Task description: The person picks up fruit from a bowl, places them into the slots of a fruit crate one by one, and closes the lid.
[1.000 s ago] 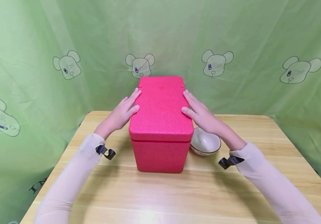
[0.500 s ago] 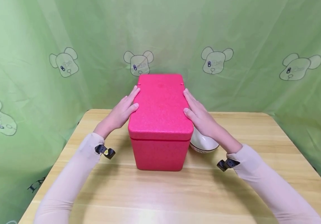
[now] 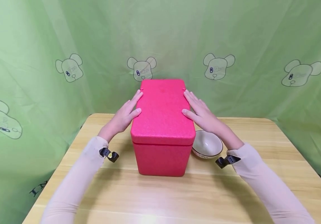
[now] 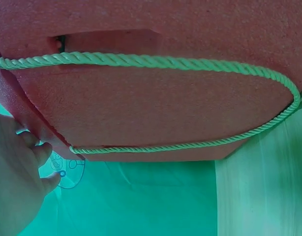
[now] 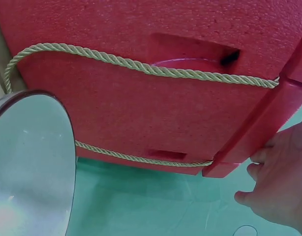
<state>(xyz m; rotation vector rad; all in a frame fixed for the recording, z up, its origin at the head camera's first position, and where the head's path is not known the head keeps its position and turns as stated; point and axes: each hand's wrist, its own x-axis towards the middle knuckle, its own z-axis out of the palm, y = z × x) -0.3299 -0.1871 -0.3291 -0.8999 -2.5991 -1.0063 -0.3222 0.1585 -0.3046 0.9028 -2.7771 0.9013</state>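
Observation:
A bright red foam box [image 3: 162, 160] stands on the table with its lid [image 3: 163, 116] seated on top. My left hand [image 3: 122, 118] lies along the lid's left edge, fingers fairly straight and thumb on the top face. Opposite it, my right hand [image 3: 203, 115] touches the right edge in the same way. In the left wrist view a twisted rope [image 4: 175, 63] loops along the box's side. A like rope [image 5: 161, 71] crosses the other side in the right wrist view, over a recessed slot. A white bowl [image 3: 207, 143] with a dark rim sits close to the box's right side.
The wooden table [image 3: 154, 199] spreads around the box. Behind it and at both sides hangs a green curtain [image 3: 174, 37] printed with bear heads. A small black wrist camera [image 3: 110, 154] is strapped to the left sleeve, and another [image 3: 227, 161] to the right.
The head view has tilted a little, so the box sits slightly lower in the picture and more of the bowl shows. Both hands keep their places on the lid's edges.

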